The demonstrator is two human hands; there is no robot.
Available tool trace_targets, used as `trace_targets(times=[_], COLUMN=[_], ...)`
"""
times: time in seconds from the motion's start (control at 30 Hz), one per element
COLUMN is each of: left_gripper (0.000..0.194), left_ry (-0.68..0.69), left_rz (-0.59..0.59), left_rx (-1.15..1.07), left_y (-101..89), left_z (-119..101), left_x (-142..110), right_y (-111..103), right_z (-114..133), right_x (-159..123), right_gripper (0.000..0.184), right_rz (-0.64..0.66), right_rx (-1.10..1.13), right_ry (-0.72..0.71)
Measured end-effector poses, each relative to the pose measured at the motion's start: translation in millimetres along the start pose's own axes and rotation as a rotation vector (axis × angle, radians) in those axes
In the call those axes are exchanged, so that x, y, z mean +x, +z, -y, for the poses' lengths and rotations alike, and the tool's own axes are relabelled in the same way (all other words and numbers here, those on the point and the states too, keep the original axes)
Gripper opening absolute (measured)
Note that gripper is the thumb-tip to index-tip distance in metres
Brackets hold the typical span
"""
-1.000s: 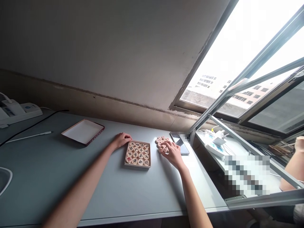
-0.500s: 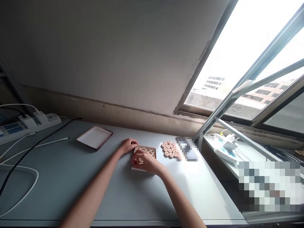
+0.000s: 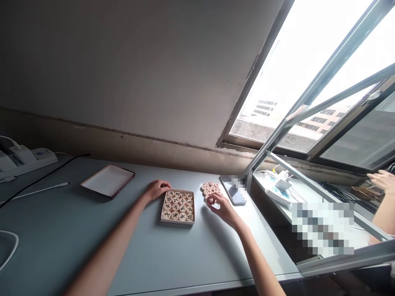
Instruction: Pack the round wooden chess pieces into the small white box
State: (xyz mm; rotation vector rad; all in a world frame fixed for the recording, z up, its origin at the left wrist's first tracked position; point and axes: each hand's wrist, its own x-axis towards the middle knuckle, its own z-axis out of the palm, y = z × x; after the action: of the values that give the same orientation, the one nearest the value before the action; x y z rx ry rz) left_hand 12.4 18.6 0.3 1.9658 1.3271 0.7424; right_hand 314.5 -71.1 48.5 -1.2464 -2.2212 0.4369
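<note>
An open shallow box [image 3: 177, 222] of round wooden Chinese chess pieces stands on the desk, its top layer showing black characters in rows. At its far left corner my left hand [image 3: 156, 190] grips the edge with bent fingers. To the right of the box, my right hand [image 3: 222, 209] pinches a chess piece [image 3: 210, 202] with red marking, at the near edge of a flat cluster of red-marked pieces [image 3: 210, 188]. The fingers partly cover that piece and the nearest part of the cluster.
The upturned box lid [image 3: 108, 181] lies to the left. A phone [image 3: 236, 193] lies right of the cluster, close to the metal frame [image 3: 262, 160]. Power strips and cables [image 3: 33, 160] are at far left; another person's arm [image 3: 384, 201] shows at far right.
My right hand went from the cluster to the box and back to the cluster with a red piece. In the box's near left corner, a black-marked piece now shows instead of a red one.
</note>
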Motion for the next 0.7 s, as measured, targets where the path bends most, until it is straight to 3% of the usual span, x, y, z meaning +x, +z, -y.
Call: trace_targets(times=[0.1,0.5,0.6,0.7], left_gripper=[0.028,0.028,0.028,0.029], left_ry=[-0.009,-0.032,-0.040,-0.047], left_rz=[-0.003,0.001,0.011,0.064], left_rx=[0.002,-0.012,-0.056,-0.113], left_y=[-0.7,-0.9,-2.0,-6.7], left_z=[-0.3,-2.4,-2.8,-3.6], left_x=[-0.1,-1.1,-0.3,-0.5], right_y=[4.2,13.2,18.0,25.1], right_z=[-19.6,-25.1,-17.9,4.3], right_x=[-6.7,-15.9,-14.8,-5.2], right_gripper=[0.014,0.013,0.013,0.017], right_rz=[-0.050,-0.157,-0.169,-0.120], right_rx=[-0.021,-0.142,-0.291,-0.361], right_ry=[-0.006,-0.032,-0.002,-0.011])
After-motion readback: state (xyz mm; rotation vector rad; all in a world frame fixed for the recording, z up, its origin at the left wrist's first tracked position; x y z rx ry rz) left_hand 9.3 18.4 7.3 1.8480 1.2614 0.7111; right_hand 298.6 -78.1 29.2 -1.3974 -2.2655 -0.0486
